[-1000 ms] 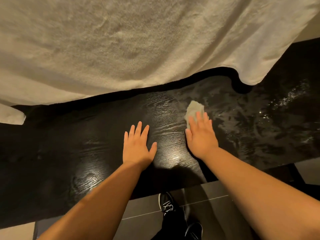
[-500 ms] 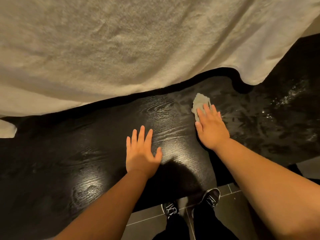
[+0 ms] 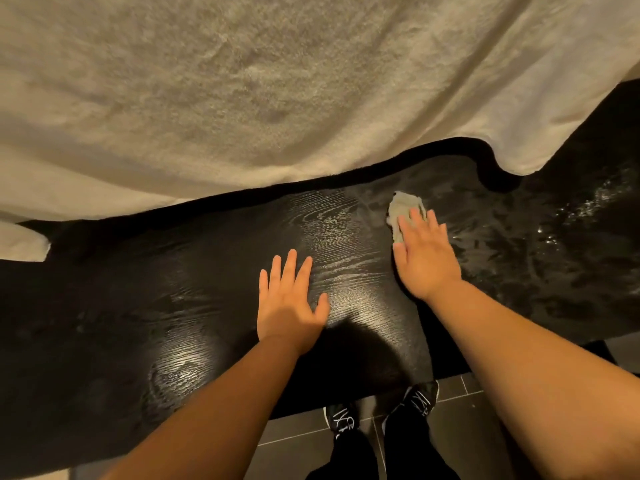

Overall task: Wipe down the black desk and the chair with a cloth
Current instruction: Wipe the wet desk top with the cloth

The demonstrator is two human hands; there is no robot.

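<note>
The black desk (image 3: 173,299) with a wood-grain top runs across the middle of the view. My right hand (image 3: 424,254) lies flat with straight fingers, pressing a small pale cloth (image 3: 403,206) onto the desk; part of the cloth shows beyond my fingertips. My left hand (image 3: 289,303) rests flat on the desk, fingers spread, a little nearer to me and left of the cloth. Wet streaks and droplets (image 3: 554,230) shine on the desk's right part. No chair is in view.
A large white towel (image 3: 277,91) hangs over the far side of the desk and hides what lies behind it. Below the desk's near edge are dark floor tiles (image 3: 460,434) and my black shoes (image 3: 420,398).
My right hand has pushed the cloth away from me and slightly right across the desk. My left hand stays flat in about the same spot.
</note>
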